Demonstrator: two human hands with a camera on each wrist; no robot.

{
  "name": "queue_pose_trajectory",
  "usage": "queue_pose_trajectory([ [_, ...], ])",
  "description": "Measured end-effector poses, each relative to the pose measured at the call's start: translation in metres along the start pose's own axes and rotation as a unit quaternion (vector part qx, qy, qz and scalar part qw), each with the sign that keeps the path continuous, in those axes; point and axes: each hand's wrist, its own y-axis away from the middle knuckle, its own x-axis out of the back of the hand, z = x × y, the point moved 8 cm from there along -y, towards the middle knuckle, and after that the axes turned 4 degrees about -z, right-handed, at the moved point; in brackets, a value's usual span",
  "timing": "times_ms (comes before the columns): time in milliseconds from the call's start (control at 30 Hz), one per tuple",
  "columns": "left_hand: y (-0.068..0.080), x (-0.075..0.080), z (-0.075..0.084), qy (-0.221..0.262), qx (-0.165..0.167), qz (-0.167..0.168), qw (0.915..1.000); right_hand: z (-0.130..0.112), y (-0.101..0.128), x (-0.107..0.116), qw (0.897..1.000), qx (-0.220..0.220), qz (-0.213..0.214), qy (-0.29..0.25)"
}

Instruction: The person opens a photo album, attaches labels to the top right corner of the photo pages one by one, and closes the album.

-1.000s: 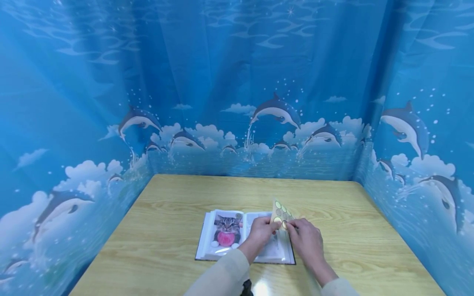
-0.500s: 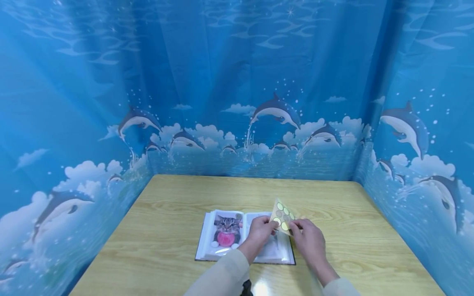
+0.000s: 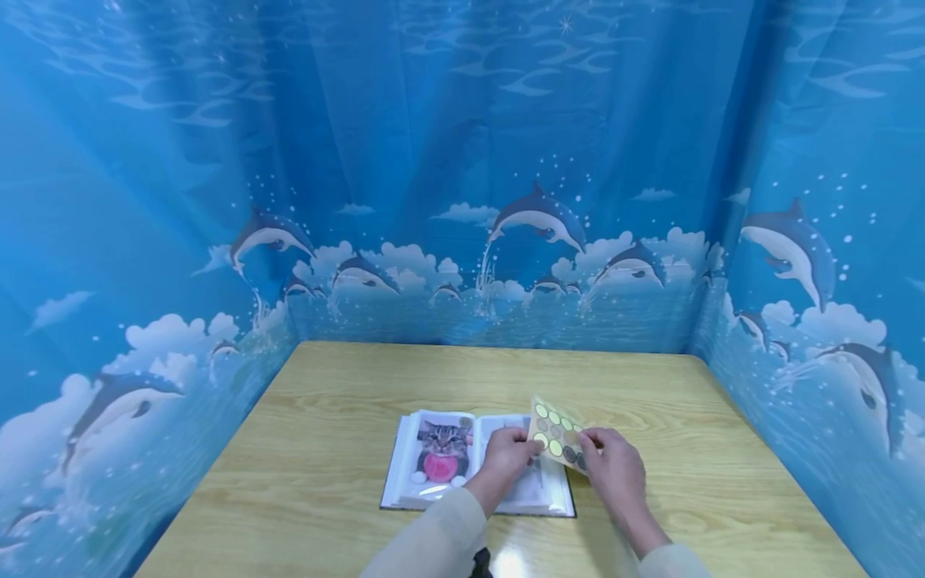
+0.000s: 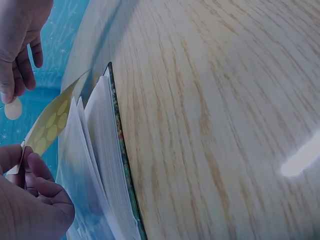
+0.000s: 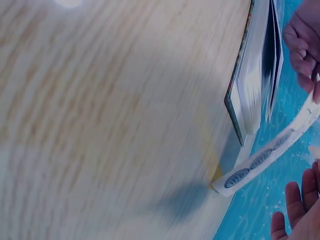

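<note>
Currently the left hand (image 3: 506,455) pinches the sheet (image 3: 555,436) over the album (image 3: 441,461); the right hand (image 3: 614,470), apparently pinching one sticker (image 4: 13,108), sits just right.

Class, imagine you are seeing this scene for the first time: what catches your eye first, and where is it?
The blue dolphin-print curtain walls in the wooden table on three sides. At the table's near middle lies an open album showing a cat picture. Just above its right page, the left hand pinches a yellow sticker sheet, with the right hand beside it.
</note>
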Motion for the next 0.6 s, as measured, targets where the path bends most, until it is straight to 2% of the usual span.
queue_pose_trajectory([
  [167,0.002,-0.002,-0.002,-0.019,0.002,0.001,0.9998,0.004,-0.002,0.006,1.0,-0.005,0.009,-0.011],
  [400,0.002,-0.014,0.0,-0.075,-0.02,0.005,0.997,0.012,-0.004,0.01,1.0,-0.021,0.009,-0.01],
  [533,0.002,-0.022,0.004,-0.118,-0.037,-0.005,0.9923,0.015,-0.005,0.012,1.0,-0.024,0.012,-0.012],
  [600,0.003,-0.025,0.007,-0.153,-0.047,-0.01,0.987,0.016,-0.005,0.014,1.0,-0.024,0.015,-0.013],
])
